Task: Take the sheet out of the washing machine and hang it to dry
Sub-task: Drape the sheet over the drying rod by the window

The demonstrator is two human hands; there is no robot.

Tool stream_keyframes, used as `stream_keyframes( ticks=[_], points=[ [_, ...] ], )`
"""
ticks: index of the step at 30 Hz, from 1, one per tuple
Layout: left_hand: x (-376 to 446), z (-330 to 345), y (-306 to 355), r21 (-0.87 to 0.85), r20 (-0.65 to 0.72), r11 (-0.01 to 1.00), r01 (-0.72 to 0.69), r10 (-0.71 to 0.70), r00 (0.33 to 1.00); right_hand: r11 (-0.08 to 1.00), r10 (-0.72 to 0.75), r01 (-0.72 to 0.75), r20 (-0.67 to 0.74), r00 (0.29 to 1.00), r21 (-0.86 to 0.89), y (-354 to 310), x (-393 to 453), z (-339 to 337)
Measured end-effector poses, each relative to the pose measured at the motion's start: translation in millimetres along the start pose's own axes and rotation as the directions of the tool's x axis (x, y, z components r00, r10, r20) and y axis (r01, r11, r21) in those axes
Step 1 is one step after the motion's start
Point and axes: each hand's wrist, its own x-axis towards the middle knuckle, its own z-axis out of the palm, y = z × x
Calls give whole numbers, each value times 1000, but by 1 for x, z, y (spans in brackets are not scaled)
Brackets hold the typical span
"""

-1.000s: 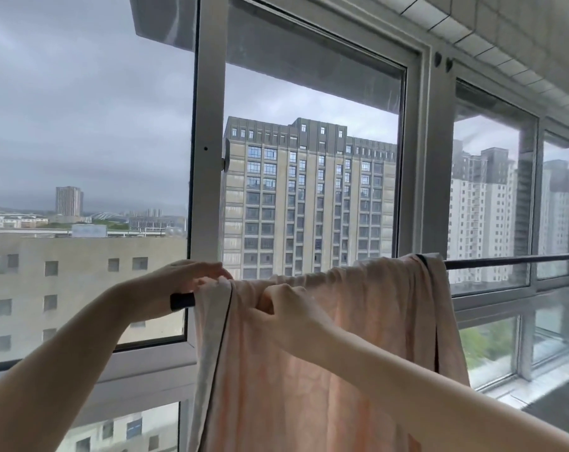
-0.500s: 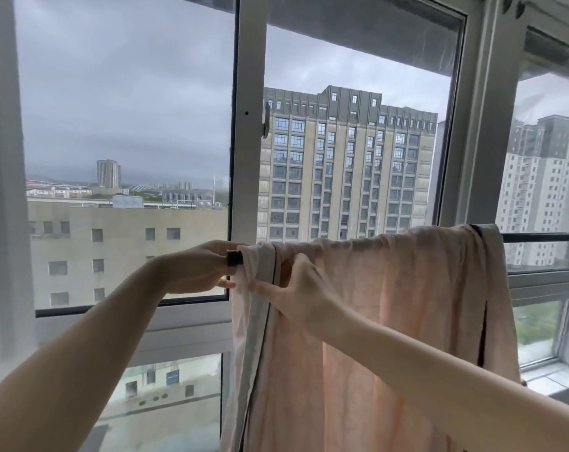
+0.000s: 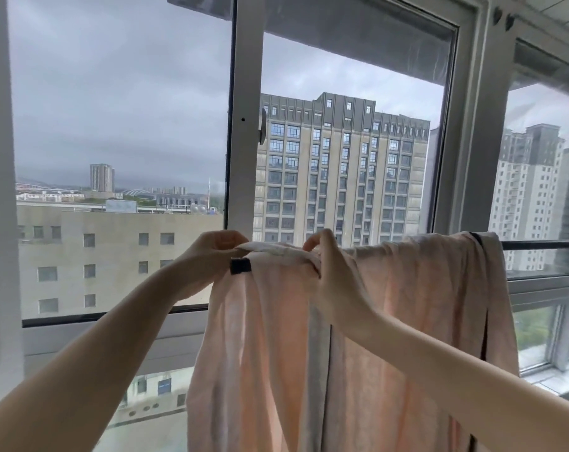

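A pale pink sheet [image 3: 407, 321] with a dark trim line hangs over a dark horizontal drying rail [image 3: 544, 245] in front of the windows. The rail's black end cap [image 3: 240, 265] shows at the sheet's left edge. My left hand [image 3: 208, 256] pinches the sheet's white top edge just above the end cap. My right hand [image 3: 332, 272] grips a bunched fold of the sheet on the rail, a little to the right. The sheet covers most of the rail.
Grey window frames [image 3: 244, 125] and large panes stand right behind the rail, with tall buildings outside. A low sill [image 3: 113, 334] runs under the left pane. A tiled ledge [image 3: 550, 380] shows at the lower right.
Both hands have lifted the sheet's left top edge and drawn it further left over the rail's end cap. The view has shifted slightly.
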Motion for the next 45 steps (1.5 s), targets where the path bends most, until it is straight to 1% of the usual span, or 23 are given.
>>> stream_keyframes(
  ticks=[2, 4, 5, 7, 8, 10, 13, 15, 17, 19, 20, 22, 23, 25, 27, 28, 29, 31, 33, 35, 38, 40, 45],
  points=[
    [2, -5, 0, -125, 148, 987, 98, -80, 986, 1000, -21, 21, 55, 998, 9, 7, 0, -7],
    [0, -12, -4, -160, 289, 962, 222, -169, 942, 1000, -11, 14, 124, 992, -23, 14, -2, -11],
    [-1, -14, -7, -123, 335, 958, 259, -206, 920, 998, -9, 19, 151, 989, -67, 17, -3, -12],
    [-2, -12, -15, 39, 375, 964, 261, -256, 891, 982, -12, 44, 173, 985, -184, 23, -2, -14],
    [-3, -10, -16, 103, 359, 961, 256, -276, 892, 968, -12, 53, 167, 986, -246, 26, 1, -14],
    [-2, 2, -14, 133, 289, 965, 224, -254, 923, 928, 0, 41, 112, 994, -369, 31, 6, -24],
    [8, 17, -14, 103, 123, 989, 103, -116, 986, 866, 55, -19, 57, 997, -499, 42, 19, -40],
    [13, 24, -10, 61, 89, 998, 25, -30, 996, 824, 99, -76, 11, 995, -562, 47, 26, -55],
    [19, 29, -7, -45, 106, 999, -1, 6, 994, 776, 105, -122, -64, 992, -618, 48, 33, -72],
    [24, 36, -3, -240, 143, 971, 7, 28, 989, 728, 61, -143, -144, 988, -670, 45, 40, -88],
    [27, 38, -2, -324, 130, 946, 17, 27, 991, 700, 22, -124, -153, 988, -703, 42, 41, -94],
    [33, 39, -3, -409, 74, 912, 12, 20, 997, 680, -55, -20, -79, 995, -733, 32, 39, -97],
    [34, 37, -5, -431, 68, 902, 4, 28, 997, 692, -77, 45, -11, 997, -721, 27, 35, -96],
    [34, 29, -12, -423, 129, 906, 12, 47, 990, 739, -88, 145, 120, 989, -658, 22, 24, -87],
    [28, 24, -19, -279, 184, 960, 16, 37, 982, 783, -102, 211, 214, 972, -585, 21, 16, -76],
    [26, 22, -23, -211, 193, 978, 9, 32, 981, 786, -132, 257, 254, 958, -563, 21, 12, -69],
    [22, 21, -25, -178, 210, 984, 16, 22, 977, 780, -166, 305, 289, 943, -546, 20, 10, -63],
    [17, 19, -27, -159, 291, 985, 64, -15, 957, 768, -208, 369, 340, 917, -524, 15, 5, -53],
    [12, 18, -26, -109, 391, 988, 111, -61, 919, 788, -221, 382, 358, 907, -483, 10, 1, -44],
    [5, 17, -23, -113, 440, 984, 137, -74, 895, 867, -188, 323, 351, 917, -379, 3, -2, -34],
    [-1, 13, -22, -191, 445, 964, 184, -82, 892, 966, -36, 117, 328, 944, -229, -4, -2, -23],
    [-3, 12, -23, -216, 459, 959, 185, -67, 886, 984, 49, 16, 357, 933, -176, -8, 0, -19],
    [-3, 7, -28, -248, 430, 949, 193, -70, 900, 986, 167, -165, 387, 907, -38, -5, 3, -15]
  ],
)
